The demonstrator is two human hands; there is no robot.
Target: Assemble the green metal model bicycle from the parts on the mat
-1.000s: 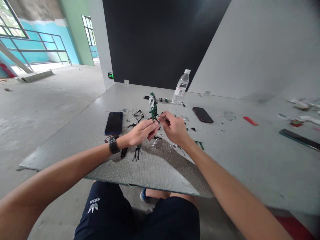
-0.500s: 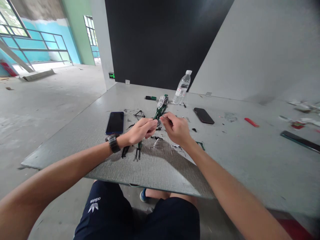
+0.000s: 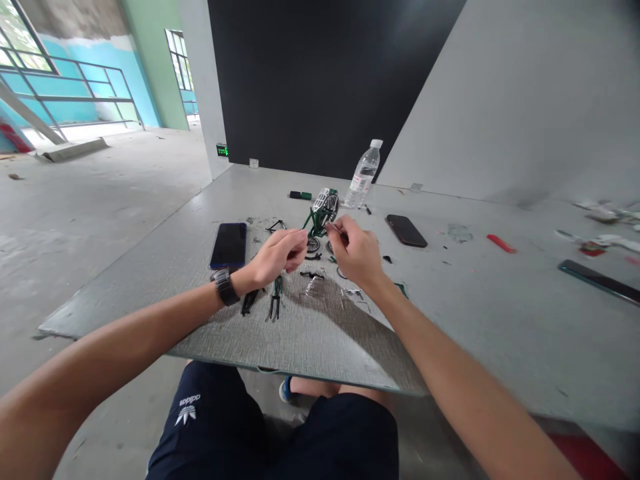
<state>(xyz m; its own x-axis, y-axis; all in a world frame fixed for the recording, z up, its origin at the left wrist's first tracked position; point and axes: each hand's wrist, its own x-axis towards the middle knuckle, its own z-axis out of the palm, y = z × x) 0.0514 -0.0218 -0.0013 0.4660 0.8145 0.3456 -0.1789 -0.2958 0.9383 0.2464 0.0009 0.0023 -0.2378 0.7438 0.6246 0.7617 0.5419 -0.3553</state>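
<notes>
My left hand [image 3: 277, 257] is closed, pinching the lower end of a small green model bicycle frame [image 3: 320, 212] that carries a white basket part and tilts up to the right. Just right of it, my right hand [image 3: 356, 253] is closed on a thin metal tool [image 3: 334, 229] whose tip touches the frame. A watch sits on my left wrist. Small black and green model parts [image 3: 274, 301] lie on the grey board [image 3: 300, 333] below both hands.
A dark blue phone [image 3: 229, 245] lies left of my hands and a black phone [image 3: 405, 230] to the right. A water bottle [image 3: 363, 175] stands behind. A red piece [image 3: 501, 243] and a dark strip [image 3: 600, 281] lie far right.
The green frame has tipped from upright to leaning right and away. Both hands have shifted slightly forward with it, and the right hand has risen a little.
</notes>
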